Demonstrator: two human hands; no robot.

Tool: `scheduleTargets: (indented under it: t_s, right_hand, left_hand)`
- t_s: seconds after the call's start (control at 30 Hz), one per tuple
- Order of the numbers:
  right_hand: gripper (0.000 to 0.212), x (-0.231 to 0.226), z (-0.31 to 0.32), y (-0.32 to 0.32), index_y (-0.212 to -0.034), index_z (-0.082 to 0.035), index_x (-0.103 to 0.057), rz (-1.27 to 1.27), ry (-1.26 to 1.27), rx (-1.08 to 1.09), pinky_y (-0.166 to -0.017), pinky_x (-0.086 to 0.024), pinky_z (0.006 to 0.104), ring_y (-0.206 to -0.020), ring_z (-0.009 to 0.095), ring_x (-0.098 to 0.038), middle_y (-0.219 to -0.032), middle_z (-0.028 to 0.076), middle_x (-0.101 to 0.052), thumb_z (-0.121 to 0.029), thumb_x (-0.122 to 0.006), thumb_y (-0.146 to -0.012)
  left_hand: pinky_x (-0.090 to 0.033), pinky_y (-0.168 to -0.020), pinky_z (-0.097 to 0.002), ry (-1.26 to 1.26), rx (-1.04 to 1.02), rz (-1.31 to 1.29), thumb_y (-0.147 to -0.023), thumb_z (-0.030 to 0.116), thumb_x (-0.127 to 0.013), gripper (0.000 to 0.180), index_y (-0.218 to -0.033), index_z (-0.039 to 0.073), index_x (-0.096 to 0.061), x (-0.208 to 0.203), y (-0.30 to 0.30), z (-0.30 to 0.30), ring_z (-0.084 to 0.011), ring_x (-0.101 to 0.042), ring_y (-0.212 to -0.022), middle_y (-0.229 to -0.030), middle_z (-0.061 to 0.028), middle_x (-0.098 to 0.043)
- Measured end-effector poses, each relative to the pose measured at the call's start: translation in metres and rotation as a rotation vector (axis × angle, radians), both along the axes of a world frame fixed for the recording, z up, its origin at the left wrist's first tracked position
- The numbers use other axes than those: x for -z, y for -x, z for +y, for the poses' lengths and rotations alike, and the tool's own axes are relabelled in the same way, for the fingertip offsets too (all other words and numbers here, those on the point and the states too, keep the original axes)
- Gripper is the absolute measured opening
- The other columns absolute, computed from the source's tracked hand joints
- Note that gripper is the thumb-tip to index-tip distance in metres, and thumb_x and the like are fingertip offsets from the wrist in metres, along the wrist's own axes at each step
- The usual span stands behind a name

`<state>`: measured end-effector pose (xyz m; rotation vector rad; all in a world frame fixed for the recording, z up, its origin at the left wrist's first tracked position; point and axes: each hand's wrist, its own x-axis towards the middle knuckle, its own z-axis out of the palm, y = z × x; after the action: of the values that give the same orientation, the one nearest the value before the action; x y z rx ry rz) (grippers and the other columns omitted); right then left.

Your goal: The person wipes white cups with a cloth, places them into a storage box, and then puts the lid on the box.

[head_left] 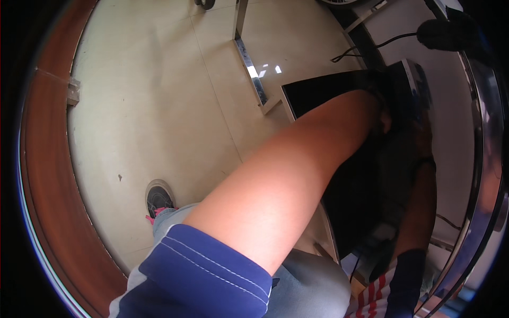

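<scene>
My left arm, in a short blue sleeve, stretches across the view to a large black box-like thing (352,196) with a pale edge. At its far end my left hand (385,122) is bent down in deep shadow, over or against the black surface. My right arm rises from the lower right, a dark band around its wrist. Beside the box's right side is my right hand (422,137), close below a grey-blue panel-like part (419,85). The fingers of both hands are mostly lost in the dark, and whatever they touch or hold is hidden.
A metal table leg (249,63) stands on the tiled floor (159,106) beyond the box. Black cable (389,41) runs along the pale wall (450,143). A shiny metal rail (477,201) curves up the right; a brown wooden edge (53,159) borders the left. My shoe (159,197) is below.
</scene>
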<state>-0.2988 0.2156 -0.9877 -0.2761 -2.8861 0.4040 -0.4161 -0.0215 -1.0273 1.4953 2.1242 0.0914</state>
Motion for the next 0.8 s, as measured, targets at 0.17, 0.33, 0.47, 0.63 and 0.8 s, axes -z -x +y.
scheduleTargets:
  t_s: [0.17,0.33,0.47,0.63,0.8]
  right_hand:
    - [0.06,0.005,0.033,0.001,-0.158,-0.008,-0.034,-0.015,0.004,-0.138,-0.12,-0.033,0.0423,-0.15,0.032,-0.032,-0.163,0.016,-0.033,-0.02,-0.053,-0.103]
    - [0.057,0.016,0.049,0.011,-0.158,-0.007,-0.033,0.098,-0.186,-0.191,-0.12,-0.033,0.0408,-0.151,0.03,-0.031,-0.163,0.015,-0.034,-0.012,-0.05,-0.104]
    - [0.056,0.017,0.063,0.008,-0.157,-0.006,-0.036,0.151,0.029,-0.215,-0.12,-0.032,0.0412,-0.149,0.03,-0.034,-0.161,0.015,-0.038,-0.008,-0.052,-0.103]
    - [0.057,0.021,0.078,0.009,-0.156,-0.006,-0.037,0.19,-0.222,-0.202,-0.121,-0.031,0.0411,-0.148,0.031,-0.037,-0.158,0.017,-0.041,-0.007,-0.053,-0.102]
    - [0.058,0.019,0.072,0.01,-0.155,-0.005,-0.038,0.183,-0.266,-0.181,-0.121,-0.032,0.0416,-0.146,0.032,-0.039,-0.157,0.017,-0.043,-0.005,-0.055,-0.1]
  left_hand:
    - [-0.025,-0.111,-0.0712,0.003,0.128,-0.075,-0.077,0.073,-0.062,0.094,-0.157,0.029,-0.04,0.009,0.024,0.014,-0.037,-0.03,-0.15,-0.164,-0.0041,-0.034]
    - [-0.02,-0.109,-0.078,-0.124,-0.139,-0.078,-0.07,0.07,-0.068,0.104,-0.158,0.024,-0.038,0.008,0.028,0.026,-0.0378,-0.026,-0.152,-0.164,-0.0099,-0.034]
    - [-0.009,-0.113,-0.0762,-0.355,-0.344,-0.116,-0.066,0.066,-0.073,0.112,-0.161,0.024,-0.03,-0.006,0.015,0.021,-0.0361,-0.025,-0.153,-0.164,-0.009,-0.034]
    - [0.001,-0.113,-0.0788,-0.451,-0.469,-0.23,-0.067,0.065,-0.073,0.109,-0.16,0.026,-0.032,-0.037,0.004,0.02,-0.0353,-0.025,-0.152,-0.163,-0.0074,-0.037]
    - [0.006,-0.11,-0.0807,-0.396,-0.488,-0.231,-0.067,0.069,-0.069,0.105,-0.158,0.028,-0.035,-0.032,0.008,0.04,-0.0365,-0.023,-0.153,-0.163,-0.0066,-0.037]
